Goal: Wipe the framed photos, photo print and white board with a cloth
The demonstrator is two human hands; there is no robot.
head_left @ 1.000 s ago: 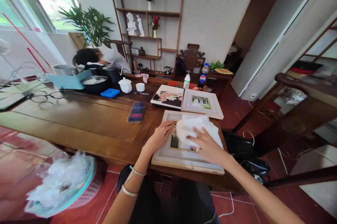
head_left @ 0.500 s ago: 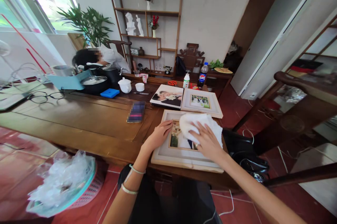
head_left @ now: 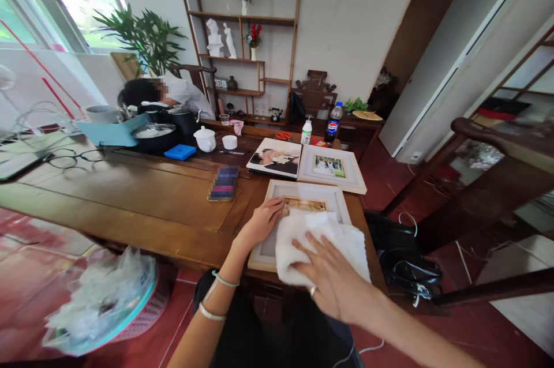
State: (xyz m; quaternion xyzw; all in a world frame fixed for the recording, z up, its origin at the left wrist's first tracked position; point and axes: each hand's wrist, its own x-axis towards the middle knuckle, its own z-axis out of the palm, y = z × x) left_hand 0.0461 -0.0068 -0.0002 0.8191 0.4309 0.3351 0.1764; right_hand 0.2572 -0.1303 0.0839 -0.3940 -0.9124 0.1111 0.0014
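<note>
- White cloth point(head_left: 322, 222) lies over the near part of the frame point(head_left: 335, 192), which rests flat on the surface point(head_left: 173, 212); it has slid nearer, baring the far edge of the picture point(head_left: 305, 204), so wiping seems to have reached the near side.
- Right hand point(head_left: 335, 276): fingers spread on the cloth. Left hand point(head_left: 259, 224): fingers close together, on the frame's left side.
- Basket point(head_left: 142, 311): crumpled plastic point(head_left: 108, 287).
- Cola bottle point(head_left: 333, 124): capped, dark drink.
- White pot point(head_left: 205, 140): lidded, contents hidden.

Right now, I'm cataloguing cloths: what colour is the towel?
The towel is white, seen in the head view.
</note>
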